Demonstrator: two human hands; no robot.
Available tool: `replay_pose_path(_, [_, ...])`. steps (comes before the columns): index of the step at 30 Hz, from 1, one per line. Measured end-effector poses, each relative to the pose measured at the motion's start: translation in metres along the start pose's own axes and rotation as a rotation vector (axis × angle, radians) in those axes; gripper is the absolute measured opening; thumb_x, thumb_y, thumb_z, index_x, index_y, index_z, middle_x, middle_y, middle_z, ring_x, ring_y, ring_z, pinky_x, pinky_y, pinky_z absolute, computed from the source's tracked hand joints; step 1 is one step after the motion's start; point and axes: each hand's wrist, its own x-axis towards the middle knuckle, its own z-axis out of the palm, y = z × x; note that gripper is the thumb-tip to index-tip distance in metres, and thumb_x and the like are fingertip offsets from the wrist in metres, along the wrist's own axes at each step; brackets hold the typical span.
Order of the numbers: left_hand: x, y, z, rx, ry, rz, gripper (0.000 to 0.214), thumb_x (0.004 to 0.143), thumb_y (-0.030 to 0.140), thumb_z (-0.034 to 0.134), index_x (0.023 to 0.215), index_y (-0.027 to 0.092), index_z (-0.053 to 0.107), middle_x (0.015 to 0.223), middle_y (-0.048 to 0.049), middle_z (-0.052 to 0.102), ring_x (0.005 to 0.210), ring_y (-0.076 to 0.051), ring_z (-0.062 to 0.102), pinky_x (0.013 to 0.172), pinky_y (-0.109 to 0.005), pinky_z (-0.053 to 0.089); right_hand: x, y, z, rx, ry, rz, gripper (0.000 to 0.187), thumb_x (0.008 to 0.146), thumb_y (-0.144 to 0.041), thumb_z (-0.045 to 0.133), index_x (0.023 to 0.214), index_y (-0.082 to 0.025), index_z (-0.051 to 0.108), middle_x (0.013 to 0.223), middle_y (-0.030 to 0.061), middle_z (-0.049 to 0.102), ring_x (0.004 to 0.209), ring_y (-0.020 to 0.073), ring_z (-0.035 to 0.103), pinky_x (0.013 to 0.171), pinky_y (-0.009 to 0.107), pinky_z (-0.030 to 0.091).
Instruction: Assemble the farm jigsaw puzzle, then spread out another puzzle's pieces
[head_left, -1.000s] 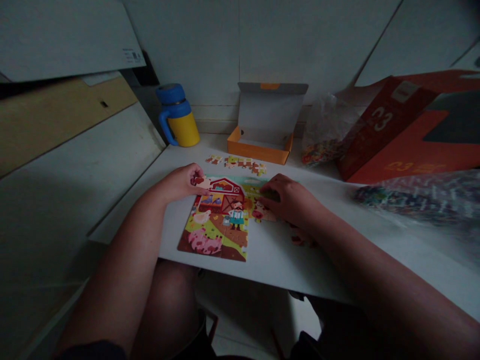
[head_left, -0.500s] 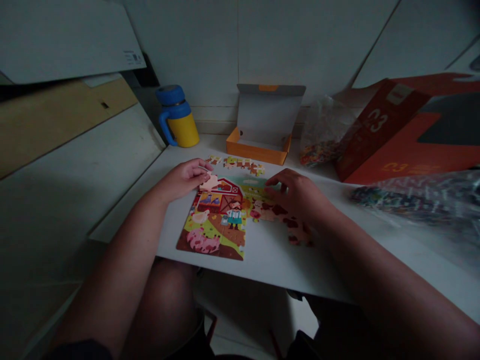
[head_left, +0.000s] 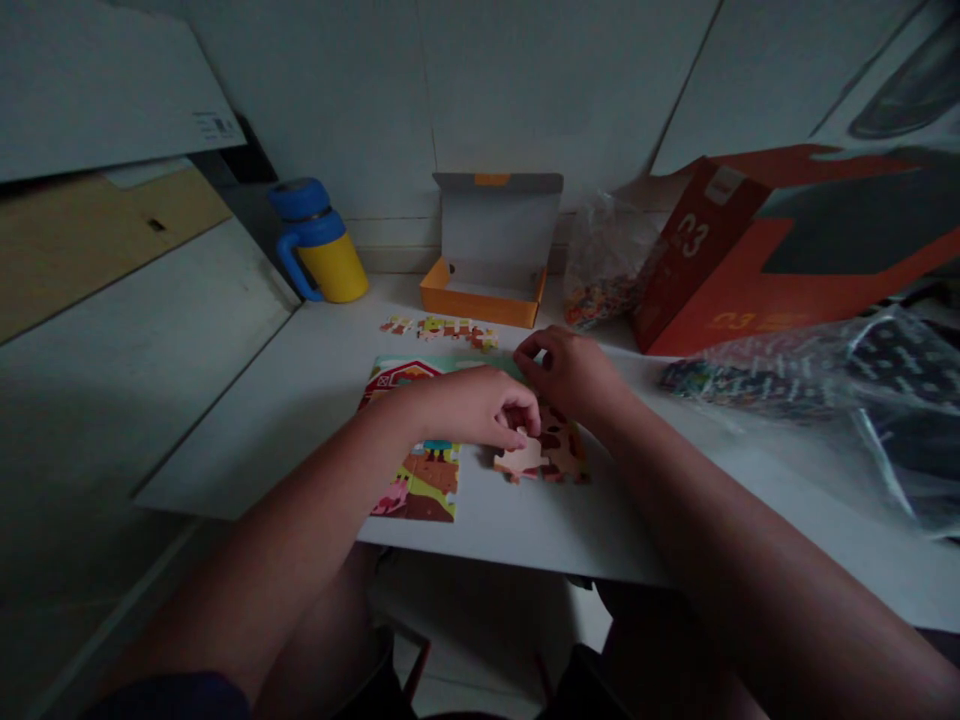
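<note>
My left hand (head_left: 495, 408) has its thumb and fingers closed on a pale puzzle piece (head_left: 520, 458). The piece is over the table at the lower left of the brown-spotted pieces (head_left: 564, 458); whether it touches them I cannot tell. My right hand (head_left: 566, 368) is curled at the puzzle's upper right edge, fingertips drawn together; anything between them is too small to make out. The partly assembled farm puzzle (head_left: 420, 490) lies flat, its middle covered by my left hand and forearm.
Several loose puzzle pieces (head_left: 442, 328) lie in a row behind the puzzle. Farther back stand an open orange box (head_left: 480, 305) and a blue-yellow mug (head_left: 334, 265). Bags of pieces (head_left: 600, 295) and a large red-orange box (head_left: 720, 270) are on the right.
My left hand has carried the pale puzzle piece from the puzzle's upper left across to the lower right. My right hand's fingers have curled in. The view has swung slightly right.
</note>
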Motion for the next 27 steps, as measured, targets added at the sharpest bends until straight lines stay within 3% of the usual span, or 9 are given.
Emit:
replay_pose_path(5, [-0.001,-0.007,0.009,0.022,0.086,0.005,0.021,0.088,0.028,0.079,0.106,0.019,0.080,0.092,-0.0046,0.079,0.077,-0.015,0.068,0.069,-0.028,0.046,0.000,-0.003,0.002,0.012,-0.018,0.009,0.012,0.098,-0.023,0.066,0.095,-0.018,0.077,0.096,0.0074,0.074,0.079,0.0183,0.064,0.075,0.030,0.043])
replay_pose_path(14, [-0.002,-0.007,0.015,0.211,0.155,0.142,0.009,0.089,0.020,0.077,0.097,0.021,0.080,0.101,-0.0059,0.075,0.087,-0.018,0.068,0.078,-0.031,0.049,-0.001,-0.010,0.003,0.002,-0.059,0.015,0.013,0.098,-0.024,0.067,0.095,-0.018,0.078,0.098,0.0081,0.076,0.083,0.0196,0.065,0.077,0.031,0.045])
replay_pose_path(19, [-0.004,-0.003,0.019,0.278,0.136,0.149,0.023,0.086,0.034,0.087,0.102,0.020,0.080,0.109,-0.0079,0.070,0.096,-0.022,0.067,0.082,-0.033,0.050,-0.001,-0.011,0.000,-0.026,-0.056,0.036,0.013,0.098,-0.026,0.067,0.095,-0.019,0.078,0.098,0.0083,0.076,0.084,0.0200,0.066,0.078,0.031,0.045])
replay_pose_path(27, [-0.002,-0.005,0.022,0.302,0.105,0.157,0.023,0.086,0.033,0.089,0.102,0.020,0.079,0.112,-0.0079,0.069,0.096,-0.021,0.066,0.084,-0.032,0.048,-0.003,-0.010,-0.001,-0.007,-0.043,0.027,0.014,0.098,-0.026,0.066,0.095,-0.018,0.078,0.098,0.0078,0.075,0.077,0.0178,0.064,0.074,0.031,0.044])
